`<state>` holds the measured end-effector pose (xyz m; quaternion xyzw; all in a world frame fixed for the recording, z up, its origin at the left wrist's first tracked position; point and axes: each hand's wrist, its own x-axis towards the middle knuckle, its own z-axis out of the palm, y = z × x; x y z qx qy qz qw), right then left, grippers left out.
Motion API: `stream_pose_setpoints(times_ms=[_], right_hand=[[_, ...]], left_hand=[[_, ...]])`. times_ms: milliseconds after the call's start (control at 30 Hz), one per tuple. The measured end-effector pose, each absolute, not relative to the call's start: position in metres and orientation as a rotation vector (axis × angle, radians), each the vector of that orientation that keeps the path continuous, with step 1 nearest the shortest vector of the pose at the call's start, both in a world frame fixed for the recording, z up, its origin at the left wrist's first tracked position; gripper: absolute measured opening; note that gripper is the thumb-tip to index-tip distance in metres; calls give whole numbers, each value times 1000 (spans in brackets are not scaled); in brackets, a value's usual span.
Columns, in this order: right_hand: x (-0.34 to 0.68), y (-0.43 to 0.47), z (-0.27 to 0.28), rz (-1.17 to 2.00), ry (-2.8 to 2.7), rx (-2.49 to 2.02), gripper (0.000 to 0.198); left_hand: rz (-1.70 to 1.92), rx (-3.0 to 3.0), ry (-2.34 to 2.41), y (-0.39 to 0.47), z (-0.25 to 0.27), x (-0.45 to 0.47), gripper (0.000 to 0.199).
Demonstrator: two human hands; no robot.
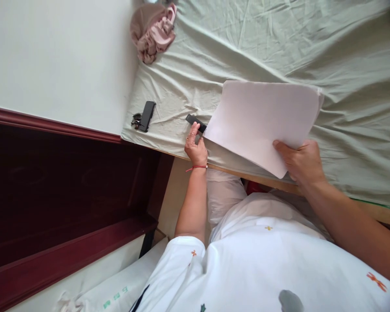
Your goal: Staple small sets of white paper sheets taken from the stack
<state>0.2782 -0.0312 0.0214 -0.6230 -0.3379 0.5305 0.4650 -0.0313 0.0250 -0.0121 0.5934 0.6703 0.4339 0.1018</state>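
Observation:
My left hand [196, 145], with a red string at its wrist, is closed around a small black tool [191, 118] that looks like a stapler. The tool's right end meets the left corner of a stack of white paper sheets [260, 117]; whether it bites on the sheets I cannot make out. My right hand [303, 160] grips the near right edge of that stack, thumb on top and the other fingers underneath. Several sheet edges show at the stack's far right corner. The paper is held tilted above the bed's near edge.
A pale green sheet [354, 156] covers the bed-like surface. On it, left of my hands, lie a black rectangular object [147, 116] and a small dark bunch, perhaps keys [136, 121]. Pink cloth [154, 34] sits by the wall. Dark red wood panelling [68, 186] stands at left.

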Motion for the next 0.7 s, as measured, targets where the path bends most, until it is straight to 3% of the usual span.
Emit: stream_pose_setpoints(times_ms=[700], right_hand=[[270, -30, 18, 1263, -749, -1546, 25]], left_hand=[[960, 1886, 2266, 18, 7, -13, 66]])
